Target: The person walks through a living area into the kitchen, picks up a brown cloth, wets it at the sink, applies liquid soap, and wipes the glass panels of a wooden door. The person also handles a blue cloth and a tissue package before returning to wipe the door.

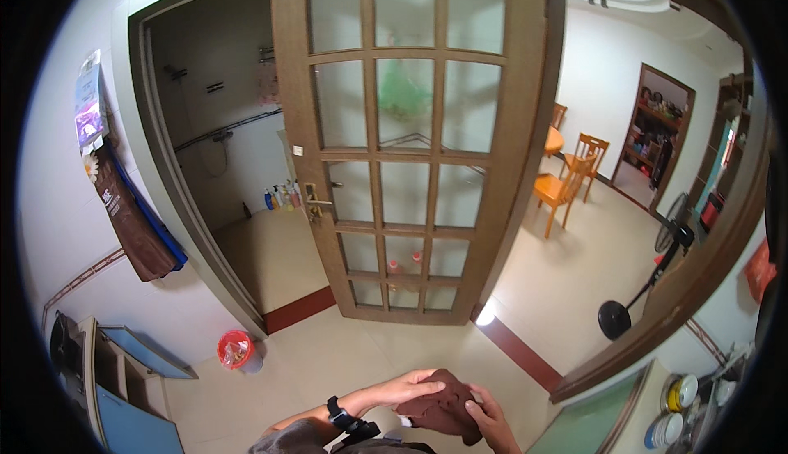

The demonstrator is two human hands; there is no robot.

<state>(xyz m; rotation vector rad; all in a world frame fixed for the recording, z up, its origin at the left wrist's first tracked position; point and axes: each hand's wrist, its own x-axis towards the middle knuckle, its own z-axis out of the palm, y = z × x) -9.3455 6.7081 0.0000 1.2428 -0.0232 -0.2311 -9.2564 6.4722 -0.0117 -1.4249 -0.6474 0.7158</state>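
Observation:
Both hands grip a bunched dark brown cloth [444, 409] low in front of my body. My left hand [414, 387] holds its upper left side, thumb lying across the top. At the right edge of the fabric, my right hand [487, 409] presses it with the thumb. A black strap or watch [340, 416] is around my left wrist. A small white patch shows under the cloth's lower left edge; I cannot tell what it is.
Ahead stands a wooden door [406, 155] with glass panes, ajar. A red-rimmed waste bin [251, 361] sits at left, near blue cabinet doors [132, 420] hanging open. A brown apron [136, 226] hangs on the left wall. Beyond the right doorway are a pedestal fan [615, 318] and wooden chairs [557, 188].

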